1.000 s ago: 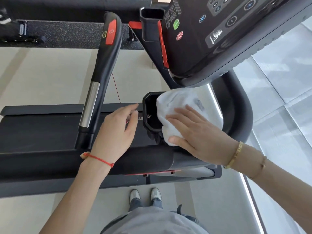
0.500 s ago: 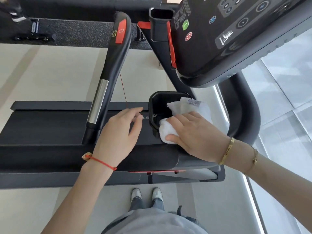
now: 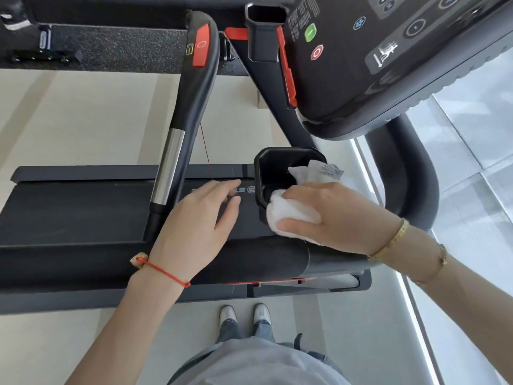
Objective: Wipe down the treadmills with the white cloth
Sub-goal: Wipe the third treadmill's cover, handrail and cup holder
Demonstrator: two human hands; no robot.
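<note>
A black treadmill (image 3: 83,218) lies across the view, its console (image 3: 374,65) at the upper right. Below the console sits a black cup holder (image 3: 277,162). My right hand (image 3: 333,215) grips the bunched white cloth (image 3: 291,215) and pushes it into the cup holder, fingers curled down over the cloth; a tagged corner of the cloth (image 3: 327,170) sticks up. My left hand (image 3: 200,226) hovers with relaxed fingers beside the cup holder, above the near black handrail (image 3: 249,262), holding nothing.
A black handrail with a red button and a steel sleeve (image 3: 194,107) runs up the middle. A second cup holder (image 3: 263,31) stands at the top. The curved right handrail (image 3: 413,176) borders a window floor strip. My shoes (image 3: 244,315) stand on the pale floor.
My right hand has bunched the cloth, which was spread over the cup holder's rim, and pushed it down into the holder. My left hand has stayed beside it.
</note>
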